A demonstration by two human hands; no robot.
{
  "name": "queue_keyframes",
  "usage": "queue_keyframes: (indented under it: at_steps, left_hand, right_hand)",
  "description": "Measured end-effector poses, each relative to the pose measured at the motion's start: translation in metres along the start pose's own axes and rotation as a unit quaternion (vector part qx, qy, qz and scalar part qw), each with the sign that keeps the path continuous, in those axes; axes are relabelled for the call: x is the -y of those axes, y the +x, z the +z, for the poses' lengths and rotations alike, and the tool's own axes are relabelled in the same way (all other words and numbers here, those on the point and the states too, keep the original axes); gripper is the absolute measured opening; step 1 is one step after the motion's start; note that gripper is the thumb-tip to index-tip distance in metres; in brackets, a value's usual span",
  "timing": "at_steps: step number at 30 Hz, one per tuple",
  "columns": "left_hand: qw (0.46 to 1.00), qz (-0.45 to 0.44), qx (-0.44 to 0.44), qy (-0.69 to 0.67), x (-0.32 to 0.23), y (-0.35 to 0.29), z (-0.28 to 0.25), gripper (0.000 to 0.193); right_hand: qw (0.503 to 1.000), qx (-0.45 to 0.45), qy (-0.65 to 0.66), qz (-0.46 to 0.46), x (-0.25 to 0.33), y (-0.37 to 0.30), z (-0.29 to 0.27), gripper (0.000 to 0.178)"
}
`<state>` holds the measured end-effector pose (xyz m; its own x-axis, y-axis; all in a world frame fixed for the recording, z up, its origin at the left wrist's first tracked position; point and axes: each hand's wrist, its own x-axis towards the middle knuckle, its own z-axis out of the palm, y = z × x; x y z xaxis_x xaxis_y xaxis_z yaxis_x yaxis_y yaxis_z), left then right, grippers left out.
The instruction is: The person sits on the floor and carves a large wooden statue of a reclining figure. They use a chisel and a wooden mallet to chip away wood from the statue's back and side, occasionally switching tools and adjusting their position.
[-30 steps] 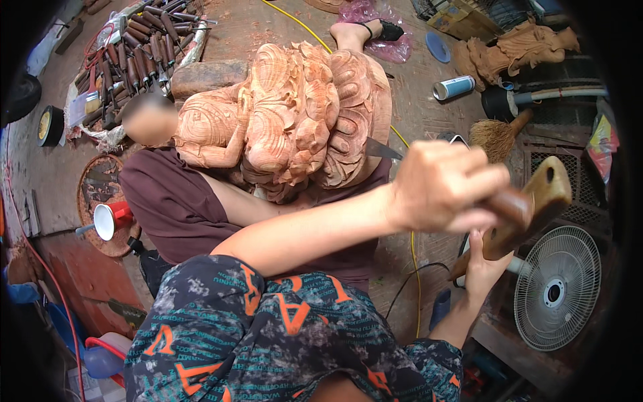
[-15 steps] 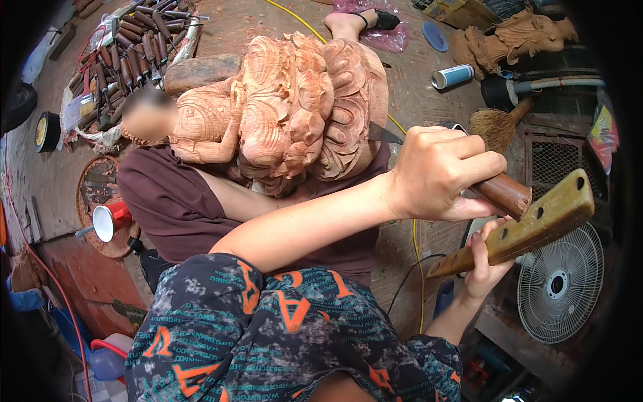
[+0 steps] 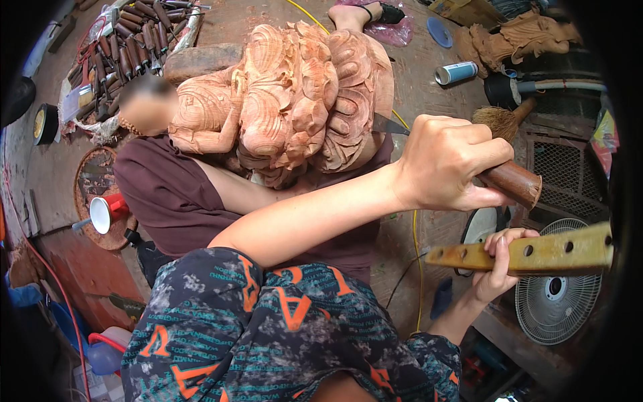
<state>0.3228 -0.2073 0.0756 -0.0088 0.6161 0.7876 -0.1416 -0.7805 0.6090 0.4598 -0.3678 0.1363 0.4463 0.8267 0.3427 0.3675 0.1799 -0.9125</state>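
Note:
A carved wooden statue (image 3: 288, 107) lies on its side across maroon cloth (image 3: 167, 201), its petalled base (image 3: 351, 100) toward the right. My left arm reaches across from the left. My left hand (image 3: 449, 161) is closed round a chisel with a brown wooden handle (image 3: 512, 182); its dark blade (image 3: 387, 125) meets the edge of the base. Lower right, my right hand (image 3: 499, 264) grips a long yellowish bar (image 3: 549, 249) with a row of holes, used like a mallet. The bar lies below the chisel's handle end, apart from it.
Many wooden-handled carving tools (image 3: 130, 50) are heaped at upper left. A red and white cup (image 3: 107, 213) stands at left. To the right are a fan (image 3: 554, 301), a straw brush (image 3: 499, 124), a spray can (image 3: 455, 73) and another carving (image 3: 519, 40). A yellow cable (image 3: 414, 268) crosses the floor.
My right hand and the bar have swung down and right, away from the chisel handle, and the bar now lies nearly level. My left hand and the chisel have shifted slightly right.

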Motion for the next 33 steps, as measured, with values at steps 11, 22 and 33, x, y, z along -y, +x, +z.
queue_keyframes:
  at_steps: [11, 22, 33]
  left_hand:
    - [0.999, 0.007, 0.029, 0.018, 0.000, -0.007, 0.000, 0.042]
    - [0.998, 0.021, 0.052, 0.013, -0.001, -0.008, -0.008, 0.040]
    - [0.977, -0.006, 0.202, 0.073, -0.026, 0.007, -0.001, 0.022]
  right_hand:
    - [0.975, -0.009, -0.220, -0.039, -0.007, -0.006, 0.004, 0.048]
    - [0.964, 0.035, -0.261, -0.025, -0.019, -0.020, -0.002, 0.041]
    - [0.972, 0.040, -0.232, 0.009, -0.012, -0.032, 0.010, 0.033]
